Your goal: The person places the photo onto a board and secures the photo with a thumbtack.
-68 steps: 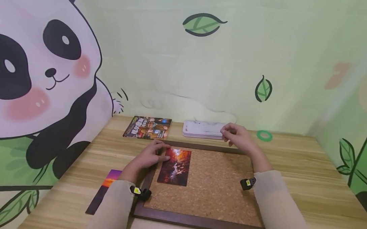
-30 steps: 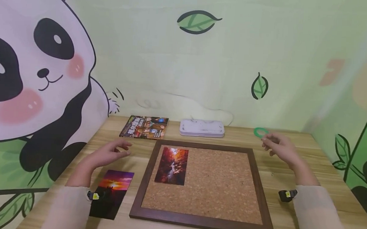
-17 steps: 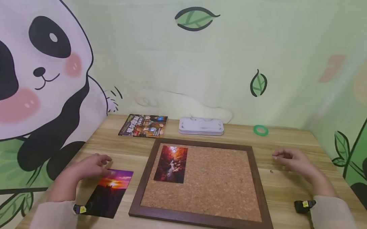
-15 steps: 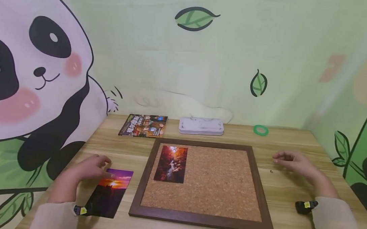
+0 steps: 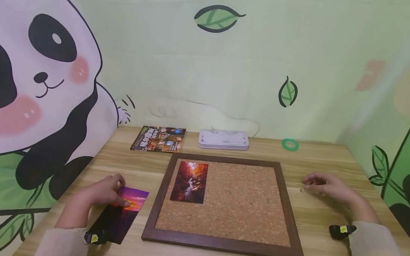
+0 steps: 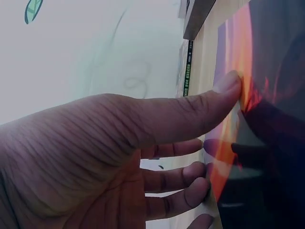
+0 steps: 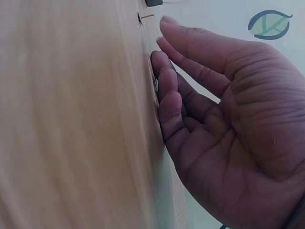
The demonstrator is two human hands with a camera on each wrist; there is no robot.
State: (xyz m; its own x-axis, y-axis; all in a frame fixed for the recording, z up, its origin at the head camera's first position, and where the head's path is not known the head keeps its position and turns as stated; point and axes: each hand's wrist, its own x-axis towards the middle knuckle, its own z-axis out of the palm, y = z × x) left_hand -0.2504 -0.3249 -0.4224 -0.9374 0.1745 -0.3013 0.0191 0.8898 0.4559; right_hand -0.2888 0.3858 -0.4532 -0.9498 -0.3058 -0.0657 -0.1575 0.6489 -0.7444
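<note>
"Where is the sunset photo (image 5: 124,217) being found?"

"Just left of the corkboard (image 5: 239,204). Its face is being pressed near the far end by the thumb of the left hand (image 5: 102,190), and its edge is being met by the bent fingers (image 6: 167,181)."

"So it is being gripped?"

"It is being pinched at that edge, with some space being left between thumb and fingers. Whether a fingertip is being tucked underneath cannot be told."

"And the right hand (image 5: 331,189)?"

"Right of the corkboard, nothing is being held by it. Its fingers are being curled loosely, with a small gap being left between thumb and forefinger."

"What is being shown by one view and not another?"

"By the right wrist camera, a pin (image 7: 147,16) is being shown with its thin needle, just beside the thumb tip; in the head view it is being reduced to a speck. Only in the head view is the forest photo (image 5: 189,182) being shown, on the corkboard's far left part. Beyond the corkboard a book (image 5: 158,139), a white case (image 5: 223,139) and a green tape ring (image 5: 290,149) are being seen there."
</note>
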